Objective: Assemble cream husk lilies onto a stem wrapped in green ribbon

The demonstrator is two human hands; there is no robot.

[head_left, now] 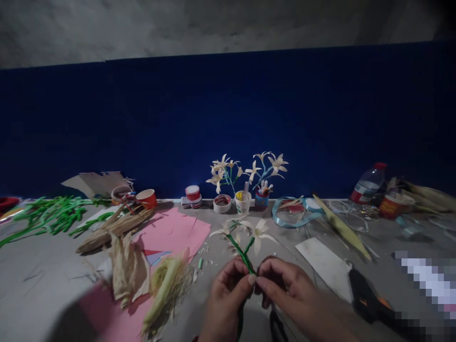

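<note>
Firm pinch, small movement

Nearer than the white cup (243,206), the left hand (230,287) pinches the green flower stem (244,257); at right, the right hand (288,282) curls against it, grip unclear. Keeping thumbs close should steady it.

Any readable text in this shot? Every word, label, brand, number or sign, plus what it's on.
No text can be read.
Clear bottle with red cap: label, too blurred.
Stacked red-and-white tubs: print, too small.
White cup: greenish mark, too small.
Red cup at right: markings, too blurred.
Pixelated patch at the right edge: nothing legible.
Held green flower stem: no print visible.
</note>
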